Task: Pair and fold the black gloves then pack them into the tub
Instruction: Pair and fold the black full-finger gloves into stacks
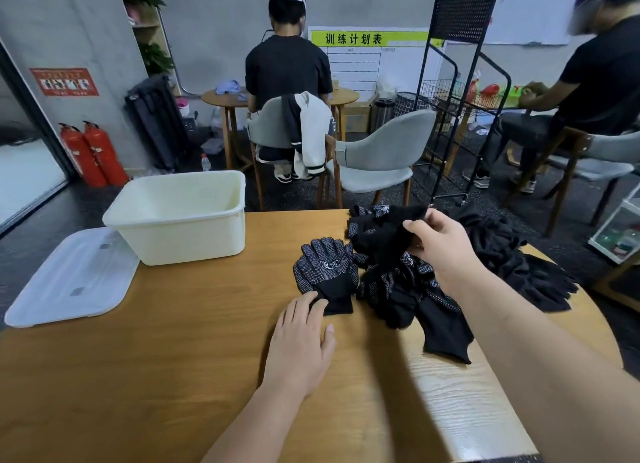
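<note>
One black dotted glove [323, 272] lies flat on the wooden table [173, 358], fingers pointing away from me. My left hand [304, 338] rests flat beside its cuff, fingertips touching the cuff. My right hand [446, 248] grips another black glove [388, 227] and holds it lifted above a heap of black gloves [415, 296]. More gloves [519, 265] spread to the right of that heap. The cream tub [180, 216] stands at the table's far left corner, with nothing visible inside.
The tub's translucent lid [72, 279] lies at the table's left edge. Beyond the table stand grey chairs [377, 157] and a black wire rack [460, 92]. One person sits ahead with their back to me; another sits at the right.
</note>
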Tool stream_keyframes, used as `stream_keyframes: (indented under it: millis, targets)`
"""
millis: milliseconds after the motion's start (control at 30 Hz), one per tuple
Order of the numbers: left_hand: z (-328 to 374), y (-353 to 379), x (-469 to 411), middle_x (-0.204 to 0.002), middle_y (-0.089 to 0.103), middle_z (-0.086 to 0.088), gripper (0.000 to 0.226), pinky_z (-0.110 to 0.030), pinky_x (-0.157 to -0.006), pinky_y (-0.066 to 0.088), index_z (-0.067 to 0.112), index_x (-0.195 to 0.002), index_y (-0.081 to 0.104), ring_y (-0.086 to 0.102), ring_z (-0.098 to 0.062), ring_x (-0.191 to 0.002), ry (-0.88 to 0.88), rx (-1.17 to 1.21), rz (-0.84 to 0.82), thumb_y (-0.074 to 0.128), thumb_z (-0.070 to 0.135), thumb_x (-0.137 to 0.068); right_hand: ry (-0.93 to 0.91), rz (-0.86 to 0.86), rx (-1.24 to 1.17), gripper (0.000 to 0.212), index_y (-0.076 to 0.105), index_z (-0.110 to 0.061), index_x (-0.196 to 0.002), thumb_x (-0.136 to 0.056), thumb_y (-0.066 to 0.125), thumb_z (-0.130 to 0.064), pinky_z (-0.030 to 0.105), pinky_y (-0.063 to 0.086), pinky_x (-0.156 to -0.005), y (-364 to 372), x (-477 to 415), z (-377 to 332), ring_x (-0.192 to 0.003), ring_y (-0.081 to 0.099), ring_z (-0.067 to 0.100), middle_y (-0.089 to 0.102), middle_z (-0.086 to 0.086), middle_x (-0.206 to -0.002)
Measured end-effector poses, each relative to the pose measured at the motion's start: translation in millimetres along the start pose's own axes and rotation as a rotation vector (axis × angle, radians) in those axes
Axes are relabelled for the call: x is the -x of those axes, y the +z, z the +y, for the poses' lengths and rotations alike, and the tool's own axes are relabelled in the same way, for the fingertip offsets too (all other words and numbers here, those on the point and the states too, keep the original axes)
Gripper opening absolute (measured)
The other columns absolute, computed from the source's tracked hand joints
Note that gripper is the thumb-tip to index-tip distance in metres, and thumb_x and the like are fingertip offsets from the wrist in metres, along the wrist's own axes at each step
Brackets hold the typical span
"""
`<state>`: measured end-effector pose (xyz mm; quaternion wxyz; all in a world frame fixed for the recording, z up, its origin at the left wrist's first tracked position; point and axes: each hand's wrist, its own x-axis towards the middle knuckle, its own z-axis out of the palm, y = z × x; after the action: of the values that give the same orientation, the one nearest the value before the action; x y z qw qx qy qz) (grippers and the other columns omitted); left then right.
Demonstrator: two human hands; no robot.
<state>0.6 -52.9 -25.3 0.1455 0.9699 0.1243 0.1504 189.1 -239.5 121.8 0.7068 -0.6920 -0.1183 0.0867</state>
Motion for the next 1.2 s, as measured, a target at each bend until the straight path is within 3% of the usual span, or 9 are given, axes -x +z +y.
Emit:
stream_keyframes:
  millis: [200,333,400,500,567,800,1067,1133,1200]
  targets:
    - [0.7,-0.6,-0.5,-0.157,0.039,0.006,0.055,-0.037,-0.121,0.036,0.022,-0.153,0.047,0.033,-0.014,-0.148,-0.009,0.004,-0.004,0.029,0.045,-0.107,0.099,0.084,0.355,0.036,0.073,-0.034,-0.114,-0.091,0.071,-0.006,0.047,0.064,-0.086,-13.2,19.9,46.2,-0.093,0.073,0.022,0.072,-0.001,-0.109]
    - [0.2,0.7,-0.9,-0.157,0.039,0.006,0.054,-0.036,-0.12,0.036,0.022,-0.152,0.047,0.033,-0.014,-0.148,-0.009,0.003,0.0,0.03,0.044,-0.107,0.07,0.076,0.376,0.022,0.077,-0.035,-0.105,-0.094,0.075,-0.016,0.045,0.064,-0.087,-20.4,23.6,56.5,-0.099,0.073,0.019,0.074,-0.01,-0.105]
    - [0.4,-0.2,-0.6,-0.157,0.039,0.005,0.054,-0.036,-0.12,0.036,0.022,-0.153,0.046,0.033,-0.014,-0.148,-0.009,0.01,0.002,0.03,0.044,-0.107,0.018,0.059,0.396,0.021,0.078,-0.031,-0.104,-0.093,0.077,-0.014,0.037,0.059,-0.094,-20.2,20.1,52.5,-0.101,0.072,0.015,0.077,-0.009,-0.1]
    - [1.2,-0.8,-0.5,-0.157,0.038,0.005,0.053,-0.036,-0.121,0.035,0.022,-0.153,0.047,0.033,-0.014,-0.148,-0.005,0.008,0.017,0.031,0.043,-0.107,-0.079,-0.005,0.371,0.024,0.078,-0.029,-0.108,-0.094,0.077,-0.009,0.017,0.049,-0.084,-16.1,16.0,31.2,-0.095,0.07,0.001,0.076,-0.012,-0.091]
    - [1.3,-0.4,0.2,-0.156,0.04,0.004,0.053,-0.037,-0.121,0.036,0.021,-0.151,0.048,0.035,-0.015,-0.147,-0.004,0.004,0.036,0.032,0.043,-0.106,-0.142,-0.063,0.35,0.026,0.076,-0.027,-0.114,-0.097,0.073,-0.008,0.012,0.05,-0.082,-11.4,14.4,12.4,-0.097,0.071,-0.002,0.078,-0.015,-0.098]
    - [1.4,-0.1,1.4,-0.153,0.044,0.002,0.051,-0.039,-0.117,0.041,0.021,-0.147,0.052,0.041,-0.018,-0.142,-0.014,-0.028,0.09,0.032,0.042,-0.105,-0.251,-0.054,0.323,0.033,0.075,-0.035,-0.118,-0.095,0.076,-0.01,0.023,0.052,-0.095,3.9,9.5,-21.0,-0.106,0.07,0.002,0.079,-0.01,-0.103]
    - [-0.2,2.8,2.0,-0.147,0.049,-0.002,0.043,-0.042,-0.112,0.045,0.018,-0.14,0.055,0.048,-0.023,-0.134,-0.029,-0.039,0.181,0.048,0.036,-0.101,-0.251,-0.107,0.411,0.038,0.077,-0.033,-0.109,-0.098,0.066,0.001,0.025,0.058,-0.07,42.4,9.8,-40.2,-0.081,0.069,0.001,0.075,-0.011,-0.102]
    - [-0.6,3.4,1.6,-0.146,0.049,-0.002,0.043,-0.041,-0.112,0.045,0.019,-0.139,0.055,0.048,-0.023,-0.135,-0.032,-0.042,0.185,0.05,0.036,-0.1,-0.267,-0.069,0.447,0.036,0.079,-0.035,-0.101,-0.1,0.065,-0.002,0.043,0.059,-0.075,54.1,9.5,-45.4,-0.086,0.069,0.018,0.076,-0.007,-0.102]
    - [-1.0,3.2,1.1,-0.146,0.049,-0.002,0.043,-0.041,-0.112,0.046,0.019,-0.139,0.056,0.048,-0.023,-0.135,-0.03,-0.042,0.194,0.051,0.036,-0.1,-0.248,-0.015,0.423,0.034,0.081,-0.034,-0.097,-0.1,0.064,-0.004,0.045,0.058,-0.083,64.0,9.2,-47.6,-0.083,0.067,0.026,0.077,-0.005,-0.099]
